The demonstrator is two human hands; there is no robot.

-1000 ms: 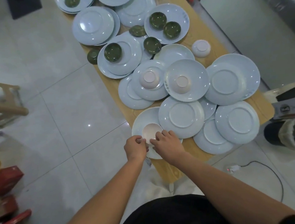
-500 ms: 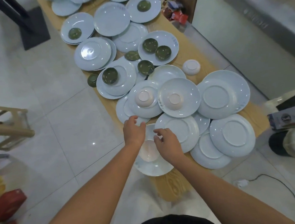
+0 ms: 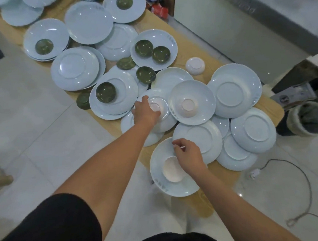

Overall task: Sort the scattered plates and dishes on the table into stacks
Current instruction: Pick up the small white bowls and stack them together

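Observation:
Many pale blue plates lie scattered and overlapping on the wooden table [image 3: 185, 41], several of them upside down. My left hand [image 3: 146, 112] reaches forward and grips a small upturned white bowl [image 3: 156, 105] that sits on a plate [image 3: 165, 119]. My right hand [image 3: 188, 154] hovers with loosely curled fingers and holds nothing. It is over the nearest plate [image 3: 158, 170], which holds an upright white bowl [image 3: 171, 170]; its fingertips are near the rim of an upturned plate [image 3: 204, 137]. Another upturned white bowl [image 3: 187, 106] rests on a plate to the right.
Small dark green dishes [image 3: 144, 48] sit on and between plates farther back. A lone upturned white bowl [image 3: 195, 65] stands on bare wood. The nearest plate overhangs the table's front edge. A fur-lined boot [image 3: 308, 119] and a cable [image 3: 293, 166] lie on the floor at right.
My left hand moved forward from the near plate to the upturned white bowl. My right hand let go of the upright bowl, which now lies in the near plate. The view shifted forward.

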